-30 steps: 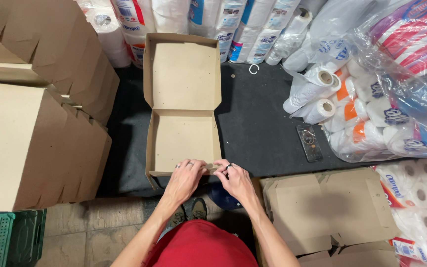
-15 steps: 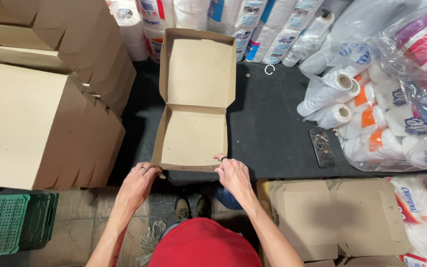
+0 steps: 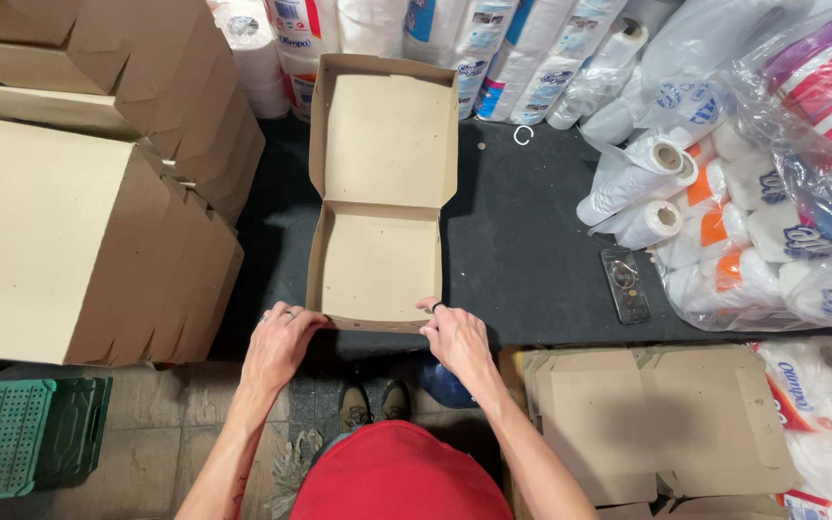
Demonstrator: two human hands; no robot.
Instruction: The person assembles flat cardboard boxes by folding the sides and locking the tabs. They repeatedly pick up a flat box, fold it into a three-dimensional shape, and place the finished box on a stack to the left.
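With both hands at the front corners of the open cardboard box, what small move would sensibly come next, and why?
Probably swing the lid forward and down over the tray. The cardboard box lies open on the dark table, its walls upright, and the left hand and right hand sit at the front wall's two corners, so the front looks formed. The lid is the only part not closed.

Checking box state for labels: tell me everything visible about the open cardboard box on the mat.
The open cardboard box is plain brown, flat and shallow, pizza-style. Its hinged lid lies folded back, away from the person, with low side flaps raised. The tray is empty, its walls upright. It sits on a dark mat. The left hand and right hand grip the two corners of its near front wall.
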